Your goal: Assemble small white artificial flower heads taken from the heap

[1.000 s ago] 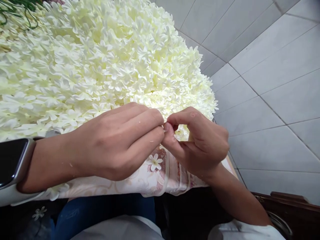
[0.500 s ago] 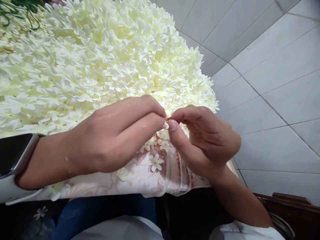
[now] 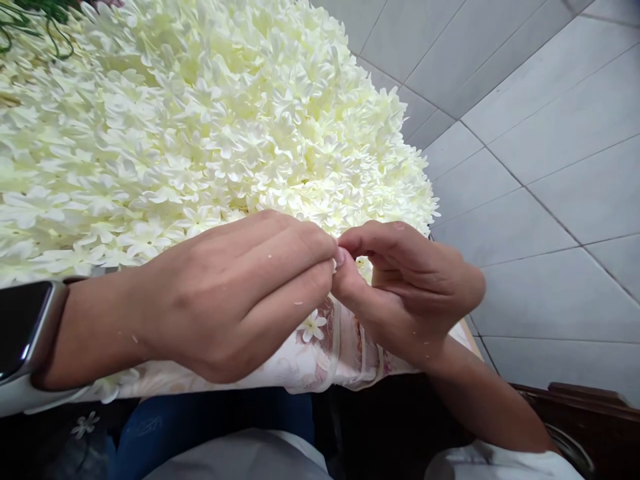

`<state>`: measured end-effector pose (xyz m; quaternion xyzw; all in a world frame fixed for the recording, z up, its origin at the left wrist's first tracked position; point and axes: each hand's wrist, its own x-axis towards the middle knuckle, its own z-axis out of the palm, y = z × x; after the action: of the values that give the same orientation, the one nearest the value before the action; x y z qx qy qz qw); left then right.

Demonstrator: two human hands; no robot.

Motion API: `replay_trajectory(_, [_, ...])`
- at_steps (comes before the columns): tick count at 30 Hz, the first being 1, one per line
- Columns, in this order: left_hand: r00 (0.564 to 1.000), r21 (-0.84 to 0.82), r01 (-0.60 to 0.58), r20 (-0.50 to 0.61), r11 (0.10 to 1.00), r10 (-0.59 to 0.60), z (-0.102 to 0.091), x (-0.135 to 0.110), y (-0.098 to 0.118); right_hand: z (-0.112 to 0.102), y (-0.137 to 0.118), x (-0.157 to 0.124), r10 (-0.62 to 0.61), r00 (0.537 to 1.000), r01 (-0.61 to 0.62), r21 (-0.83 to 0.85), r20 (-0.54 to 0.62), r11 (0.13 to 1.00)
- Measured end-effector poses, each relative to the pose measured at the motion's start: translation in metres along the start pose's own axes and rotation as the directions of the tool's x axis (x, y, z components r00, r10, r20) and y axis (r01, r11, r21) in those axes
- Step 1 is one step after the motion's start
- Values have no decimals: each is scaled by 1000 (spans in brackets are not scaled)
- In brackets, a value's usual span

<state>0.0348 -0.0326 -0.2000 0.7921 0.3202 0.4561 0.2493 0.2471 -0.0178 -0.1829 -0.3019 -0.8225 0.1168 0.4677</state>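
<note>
My left hand [image 3: 245,287] reaches in from the left, back upward, with its fingers closed and pressed together. Its fingertips meet those of my right hand [image 3: 413,287], whose thumb and index finger are pinched. A tiny white bit shows between the fingertips; the rest of what they hold is hidden. Just beyond both hands rises a large heap of white and pale yellow artificial flowers [image 3: 225,127]. Below the fingertips, one loose white flower [image 3: 313,325] lies on a patterned cloth [image 3: 295,363], partly behind my left hand.
Grey-white tiles [image 3: 540,280] extend along the right side. Green stems [image 3: 30,23] show at the top left. Another white flower [image 3: 85,425] is low on the left, beside my blue-clad leg [image 3: 200,430]. A dark wooden piece [image 3: 590,413] stands at the lower right.
My left hand has turned and dropped slightly, covering more of the cloth and the small flowers near the fingertips. The right hand stays nearly in place, and the fingertips have come closer together.
</note>
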Motion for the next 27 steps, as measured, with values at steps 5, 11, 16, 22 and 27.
replay_trajectory(5, [968,123,-245,81,962,236,1,3,5,2,2,1,-20,999,19,-18,-34,1000])
replay_trajectory(11, [987,302,-146,-27,942,161,-4,2,15,2,4,-1,20,999,-16,80,-50,997])
replay_trajectory(16, [984,309,-144,-51,940,168,-5,2,18,-3,4,2,45,998,-56,232,54,971])
replay_trajectory(22, [972,347,-150,-120,926,202,-9,12,23,0,6,3,61,996,-79,294,68,953])
replay_trajectory(27, [975,241,-146,-129,959,181,-7,17,19,2,2,1,137,990,-141,276,35,951])
